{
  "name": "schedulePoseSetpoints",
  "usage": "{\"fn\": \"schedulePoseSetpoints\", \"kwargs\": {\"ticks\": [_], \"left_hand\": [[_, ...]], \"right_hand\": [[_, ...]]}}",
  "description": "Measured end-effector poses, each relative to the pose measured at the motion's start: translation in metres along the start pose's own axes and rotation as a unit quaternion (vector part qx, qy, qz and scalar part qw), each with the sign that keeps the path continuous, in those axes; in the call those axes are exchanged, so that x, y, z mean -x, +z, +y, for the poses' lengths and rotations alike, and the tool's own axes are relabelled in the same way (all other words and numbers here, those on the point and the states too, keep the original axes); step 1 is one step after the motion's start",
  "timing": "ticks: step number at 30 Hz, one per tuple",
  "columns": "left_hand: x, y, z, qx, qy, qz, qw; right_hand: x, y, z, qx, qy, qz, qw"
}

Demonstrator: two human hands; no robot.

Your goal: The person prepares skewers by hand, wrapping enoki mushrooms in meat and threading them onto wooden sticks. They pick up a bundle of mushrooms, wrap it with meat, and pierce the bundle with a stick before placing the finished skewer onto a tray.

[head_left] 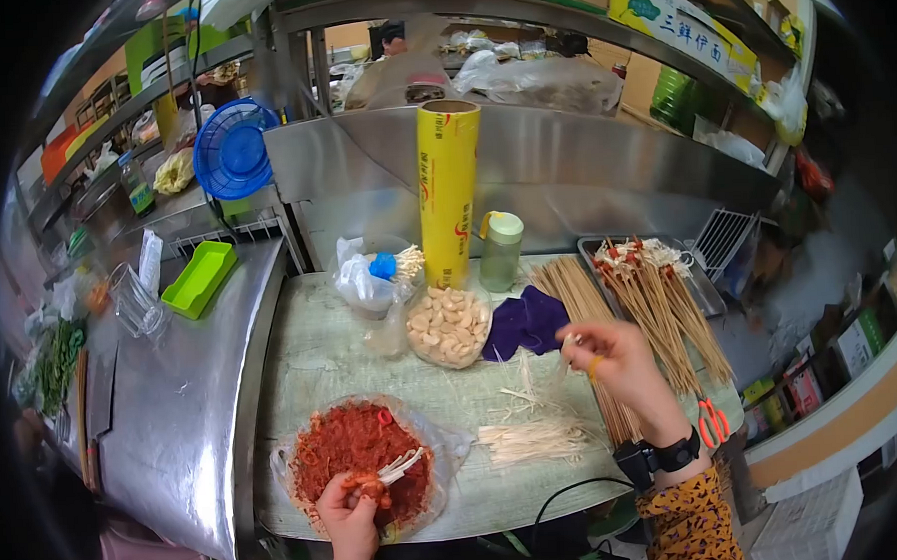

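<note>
My left hand point(349, 517) is closed over the front of a plastic-lined container of red minced filling point(341, 445). Its fingers pinch a small bundle of enoki mushrooms point(402, 466), coated in red mince at the near end. My right hand point(618, 368) is raised over the right side of the table, thumb and fingers pinched together; what they hold, if anything, is too small to make out. Loose enoki mushrooms point(541, 441) lie below and left of it. Bare bamboo skewers point(574, 290) run behind and under the right hand.
A tray point(709, 294) bears filled skewers point(648, 271). Orange-handled scissors point(713, 424) lie at the right edge. A bowl of pale garlic cloves point(448, 325), a purple cloth point(526, 323), a tall yellow film roll point(450, 190) and a green bottle point(502, 250) stand behind.
</note>
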State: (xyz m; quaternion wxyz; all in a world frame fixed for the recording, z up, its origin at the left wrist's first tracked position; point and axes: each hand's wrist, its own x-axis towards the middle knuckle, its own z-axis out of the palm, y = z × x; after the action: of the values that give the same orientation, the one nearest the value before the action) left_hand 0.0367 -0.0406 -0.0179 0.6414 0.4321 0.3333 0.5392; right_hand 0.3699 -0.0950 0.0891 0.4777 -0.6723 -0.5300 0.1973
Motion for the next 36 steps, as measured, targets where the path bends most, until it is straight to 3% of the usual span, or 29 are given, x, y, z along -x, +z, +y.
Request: {"fn": "schedulePoseSetpoints", "kwargs": {"ticks": [2, 6, 8, 11, 13, 15, 18, 22, 24, 27, 29, 30, 33, 36], "left_hand": [[-0.002, -0.005, -0.006, -0.030, 0.010, 0.017, 0.999], [-0.003, -0.008, -0.011, -0.025, 0.027, -0.008, 0.999], [-0.002, -0.013, -0.015, -0.034, 0.029, 0.007, 0.999], [-0.002, -0.007, -0.016, -0.048, 0.055, 0.010, 0.997], [-0.007, -0.017, -0.019, -0.070, 0.039, -0.036, 0.996], [-0.005, -0.010, -0.016, -0.063, 0.056, -0.013, 0.996], [-0.001, -0.007, -0.007, -0.061, 0.018, -0.021, 0.998], [0.001, -0.001, 0.000, -0.089, 0.032, -0.002, 0.995], [-0.004, -0.020, -0.013, -0.102, 0.039, -0.065, 0.992], [-0.006, -0.011, -0.020, -0.107, 0.091, 0.002, 0.990], [-0.007, -0.014, -0.018, -0.059, 0.039, 0.004, 0.997], [-0.007, -0.011, -0.020, -0.065, 0.050, 0.051, 0.995], [-0.005, -0.003, -0.010, -0.065, 0.052, 0.004, 0.997], [-0.001, 0.006, 0.001, -0.102, 0.043, 0.017, 0.994]], "right_hand": [[0.002, -0.006, -0.016, -0.165, 0.030, 0.047, 0.985], [-0.006, 0.001, 0.041, -0.080, 0.014, -0.005, 0.997], [-0.007, 0.002, 0.051, -0.212, 0.092, -0.015, 0.973], [-0.003, 0.000, 0.048, -0.267, 0.115, 0.005, 0.957], [-0.002, 0.003, 0.053, -0.237, 0.126, -0.003, 0.963], [0.001, 0.011, 0.061, -0.216, 0.141, -0.026, 0.966], [0.003, 0.011, 0.058, -0.273, 0.120, -0.039, 0.954], [0.008, 0.018, 0.063, -0.309, 0.114, -0.050, 0.943], [0.010, 0.020, 0.068, -0.220, 0.084, -0.043, 0.971], [0.015, 0.016, 0.055, -0.287, 0.073, -0.033, 0.954], [0.016, 0.011, 0.052, -0.309, 0.084, -0.037, 0.947], [0.017, 0.013, 0.051, -0.326, 0.090, -0.035, 0.941], [0.020, 0.005, 0.035, -0.338, 0.111, -0.059, 0.933], [0.024, 0.005, 0.027, -0.314, 0.104, -0.076, 0.941]]}}
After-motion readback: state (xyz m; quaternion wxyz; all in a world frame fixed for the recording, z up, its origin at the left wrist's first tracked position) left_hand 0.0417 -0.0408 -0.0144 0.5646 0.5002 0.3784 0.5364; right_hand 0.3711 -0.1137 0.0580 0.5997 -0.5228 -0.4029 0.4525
